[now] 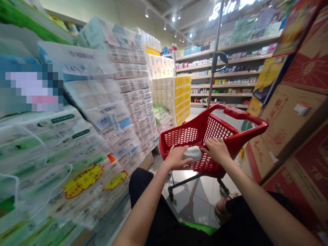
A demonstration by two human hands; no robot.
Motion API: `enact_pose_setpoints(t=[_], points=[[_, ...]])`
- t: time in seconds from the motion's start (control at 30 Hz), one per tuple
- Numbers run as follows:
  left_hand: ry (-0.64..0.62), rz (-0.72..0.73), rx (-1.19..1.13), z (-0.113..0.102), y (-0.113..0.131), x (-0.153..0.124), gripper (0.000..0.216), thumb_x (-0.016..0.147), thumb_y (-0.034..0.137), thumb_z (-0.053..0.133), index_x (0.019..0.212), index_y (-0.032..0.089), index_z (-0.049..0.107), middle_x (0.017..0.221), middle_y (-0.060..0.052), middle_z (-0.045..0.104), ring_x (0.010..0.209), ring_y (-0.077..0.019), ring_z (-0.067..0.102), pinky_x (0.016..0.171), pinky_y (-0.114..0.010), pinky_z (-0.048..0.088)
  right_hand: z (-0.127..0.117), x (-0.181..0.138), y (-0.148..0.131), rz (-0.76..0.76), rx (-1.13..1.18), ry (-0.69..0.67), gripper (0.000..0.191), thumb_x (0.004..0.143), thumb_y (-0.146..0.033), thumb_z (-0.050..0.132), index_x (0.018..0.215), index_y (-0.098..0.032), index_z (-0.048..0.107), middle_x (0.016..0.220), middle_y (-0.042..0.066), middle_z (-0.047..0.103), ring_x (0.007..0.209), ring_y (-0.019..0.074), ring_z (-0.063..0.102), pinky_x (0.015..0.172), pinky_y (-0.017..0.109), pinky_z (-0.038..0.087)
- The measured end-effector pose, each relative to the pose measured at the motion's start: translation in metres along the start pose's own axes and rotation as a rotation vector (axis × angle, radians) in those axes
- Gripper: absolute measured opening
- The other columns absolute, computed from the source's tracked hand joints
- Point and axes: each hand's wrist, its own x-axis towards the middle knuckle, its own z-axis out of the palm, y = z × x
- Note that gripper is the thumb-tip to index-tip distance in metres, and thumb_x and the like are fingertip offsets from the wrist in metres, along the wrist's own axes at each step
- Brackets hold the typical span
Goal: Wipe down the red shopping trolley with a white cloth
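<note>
One white cloth (194, 153) is at the near rim of a red shopping cart (212, 166), between the two hands. Left hand (176, 156): grip narrow, holding the cloth between fingers and thumb. Right hand (217, 149): fingers lie over the same rim, fingertips close to the cloth's right end; cannot tell whether this grip closes on the rim or only rests there.

Cart basket has perforated walls; its handle (243, 114) is at upper right, beyond the right hand. Wheels stand on the tiled floor (194, 201). Dark trousers (143, 186) flank the near side of the cart; one sandal (220, 209) is near a wheel. A green edge (201, 228) shows between the legs.

Left side: stacked plastic-wrapped packs (133, 89), several with handwritten figures. Two yellow price tags (83, 181) with jagged red borders lie on the nearer stack; a white cord (43, 145) hangs across it. Farther back, a stack with yellow ends (182, 99). Right side: piled cartons (276, 133), brown and red. Background: stocked shelves (225, 77), an upright metal pole (215, 58) and a lit white sign (232, 9).
</note>
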Motion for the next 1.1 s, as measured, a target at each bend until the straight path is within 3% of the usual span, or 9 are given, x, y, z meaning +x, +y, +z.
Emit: enact_pose_setpoints(t=[0.1,0.23,0.37,0.5,0.73,0.87,0.97,1.1], points=[[0.099,-0.149,0.137,0.02,0.027,0.021,0.03,0.097,0.039,0.038,0.117,0.021,0.052,0.106,-0.009,0.062,0.1,-0.0248,0.058,0.088,-0.039,0.043,-0.002,0.002,-0.003,0.011,-0.004,-0.028,0.025,0.091,-0.041,0.049,0.084,-0.019,0.058,0.086,0.008,0.064,0.087,0.0236,0.05,0.079,0.036,0.026],[0.141,-0.125,0.188,0.039,0.056,0.052,0.026,0.098,0.029,0.033,0.111,0.018,0.052,0.102,-0.01,0.06,0.093,-0.0236,0.059,0.081,-0.036,0.044,-0.003,0.004,0.001,-0.014,-0.005,-0.098,0.011,0.088,-0.02,0.046,0.085,-0.019,0.057,0.088,0.008,0.063,0.087,0.023,0.049,0.078,0.037,0.026],[0.159,-0.077,0.195,0.041,0.062,0.059,0.026,0.098,0.023,0.032,0.117,0.02,0.05,0.104,-0.009,0.06,0.093,-0.021,0.058,0.08,-0.033,0.043,-0.004,0.004,0.01,-0.079,0.044,-0.161,0.011,0.087,-0.017,0.046,0.09,-0.02,0.056,0.092,0.007,0.063,0.09,0.0223,0.049,0.079,0.036,0.025],[0.154,-0.077,0.227,0.035,0.036,0.033,0.025,0.099,0.024,0.032,0.114,0.023,0.051,0.102,-0.007,0.062,0.092,-0.0202,0.058,0.083,-0.034,0.042,-0.004,0.003,0.015,-0.087,0.105,-0.154,0.015,0.092,-0.032,0.046,0.089,-0.021,0.055,0.091,0.004,0.063,0.09,0.0206,0.049,0.08,0.035,0.026],[0.198,-0.083,0.295,0.022,-0.057,-0.046,0.022,0.099,0.022,0.033,0.106,0.022,0.055,0.098,-0.003,0.063,0.097,-0.0176,0.057,0.106,-0.039,0.032,-0.003,0.003,0.013,-0.079,0.123,-0.135,0.03,0.096,-0.045,0.04,0.085,-0.021,0.053,0.089,0.003,0.062,0.089,0.0197,0.05,0.079,0.035,0.026],[0.256,-0.024,0.293,0.019,-0.078,-0.058,0.022,0.099,0.026,0.034,0.102,0.021,0.055,0.097,-0.002,0.063,0.097,-0.0163,0.057,0.11,-0.039,0.029,-0.004,0.006,0.003,-0.082,0.098,-0.135,0.033,0.091,-0.052,0.045,0.088,-0.02,0.053,0.091,0.005,0.062,0.09,0.0214,0.051,0.081,0.035,0.026],[0.311,-0.069,0.324,0.023,-0.061,-0.04,0.027,0.1,0.034,0.035,0.093,0.02,0.056,0.089,-0.004,0.062,0.09,-0.018,0.057,0.107,-0.041,0.032,-0.004,0.009,-0.007,-0.07,0.057,-0.131,0.035,0.086,-0.054,0.052,0.092,-0.02,0.053,0.093,0.007,0.062,0.091,0.0234,0.05,0.082,0.036,0.027],[0.343,-0.09,0.342,0.038,-0.012,0.004,0.026,0.098,0.038,0.038,0.096,0.018,0.055,0.089,-0.007,0.06,0.088,-0.0211,0.056,0.091,-0.039,0.041,0.0,0.013,-0.019,-0.006,0.004,-0.12,0.023,0.085,-0.039,0.057,0.093,-0.018,0.055,0.094,0.01,0.062,0.093,0.0258,0.049,0.082,0.037,0.026]])
